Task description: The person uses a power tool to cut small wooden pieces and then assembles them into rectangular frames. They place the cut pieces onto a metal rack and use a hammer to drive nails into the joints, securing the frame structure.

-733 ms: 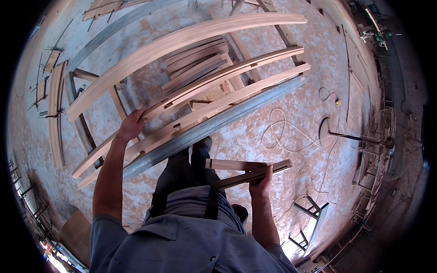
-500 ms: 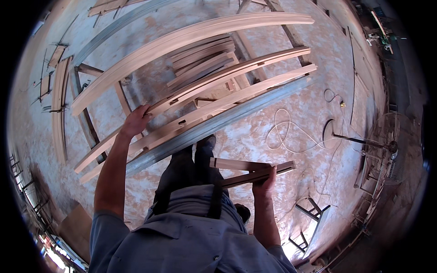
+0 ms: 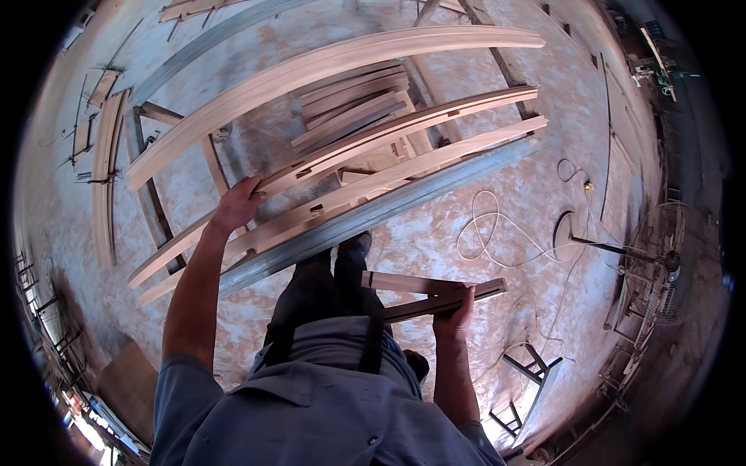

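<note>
My left hand [image 3: 238,204] is closed over a long grooved wooden beam [image 3: 342,155], which lies slantwise across the work supports. Nearer me runs a second wooden beam [image 3: 381,172] with mortise slots cut in it. Two short wooden pieces [image 3: 412,285] are gripped in my right hand [image 3: 455,314], off to the right of my legs. They spread apart at the left and meet near my fingers; a dark groove shows along the lower one. My right thumb lies on top, and the other fingers are partly hidden.
A grey metal beam [image 3: 373,211] lies along the near side. Beyond the grooved beam are a stack of short boards [image 3: 353,105] and another long timber [image 3: 334,71]. A pedestal fan [image 3: 667,264], a looped white cable [image 3: 497,233] and a small stool [image 3: 536,380] stand or lie right.
The whole view has shifted slightly. My left hand stays on the grooved beam and my right hand keeps the two short wooden pieces.
</note>
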A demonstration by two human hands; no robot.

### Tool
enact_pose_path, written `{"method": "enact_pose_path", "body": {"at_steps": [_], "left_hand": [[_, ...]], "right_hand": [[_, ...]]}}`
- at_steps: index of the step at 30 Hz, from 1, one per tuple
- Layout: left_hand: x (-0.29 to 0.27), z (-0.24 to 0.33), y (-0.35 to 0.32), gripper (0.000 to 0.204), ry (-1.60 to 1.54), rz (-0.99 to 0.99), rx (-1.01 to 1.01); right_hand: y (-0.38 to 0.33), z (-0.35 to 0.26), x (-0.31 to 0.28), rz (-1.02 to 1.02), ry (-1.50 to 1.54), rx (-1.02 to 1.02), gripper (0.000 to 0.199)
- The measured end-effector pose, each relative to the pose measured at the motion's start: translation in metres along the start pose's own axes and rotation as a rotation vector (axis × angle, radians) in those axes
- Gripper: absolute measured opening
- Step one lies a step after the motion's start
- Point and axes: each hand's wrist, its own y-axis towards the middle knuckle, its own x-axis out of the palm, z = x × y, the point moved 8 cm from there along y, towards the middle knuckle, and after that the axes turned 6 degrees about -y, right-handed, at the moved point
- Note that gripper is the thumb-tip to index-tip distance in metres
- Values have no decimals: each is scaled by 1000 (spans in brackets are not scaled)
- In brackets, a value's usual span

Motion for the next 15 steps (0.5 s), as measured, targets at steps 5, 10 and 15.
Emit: {"method": "enact_pose_path", "body": {"at_steps": [5,10,15], "left_hand": [[2,9,-5,42,35,83,39],[3,19,-21,41,92,192,49],[10,30,-33,44,172,357,161]], "right_hand": [[5,-6,4,-5,-14,-10,38],[13,-8,5,-82,-41,0,41],[13,-13,15,-114,-88,-10,42]]}}
